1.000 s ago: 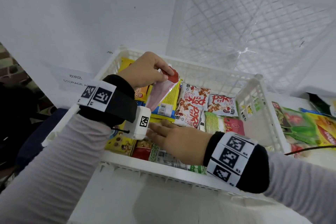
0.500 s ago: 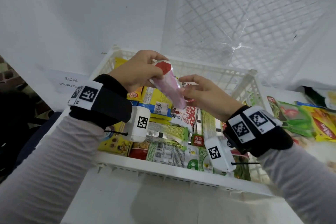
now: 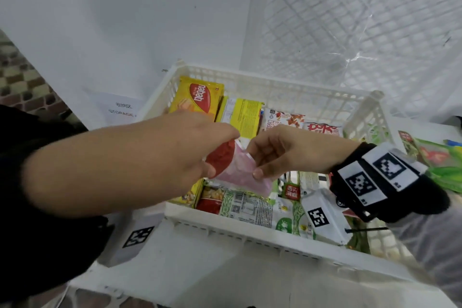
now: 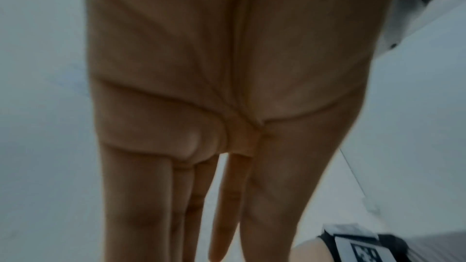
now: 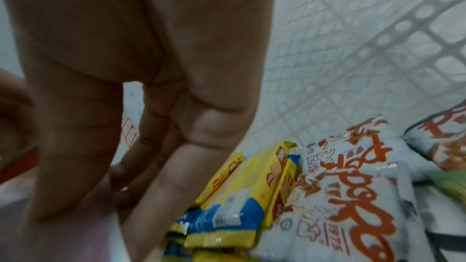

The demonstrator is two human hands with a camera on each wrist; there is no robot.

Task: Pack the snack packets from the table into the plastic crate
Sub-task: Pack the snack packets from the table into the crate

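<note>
A pink snack packet with a red end hangs over the near half of the white plastic crate. My left hand holds its red end, thumb below and fingers on top. My right hand pinches the pink end between thumb and forefinger. In the right wrist view my right hand curls onto the pink film. The left wrist view shows only blurred fingers; the packet is hidden there. Inside the crate lie a yellow wafer packet, white-and-red packets and a green-and-white packet.
A second white lattice crate leans against the wall behind the first. Green and red packets lie on the table to the right of the crate. A paper storage label sits left of it, with tiled floor beyond.
My right hand has lifted off the packets in the crate and taken the pink end of the packet. Both hands now hold it lower, nearer the crate's front.
</note>
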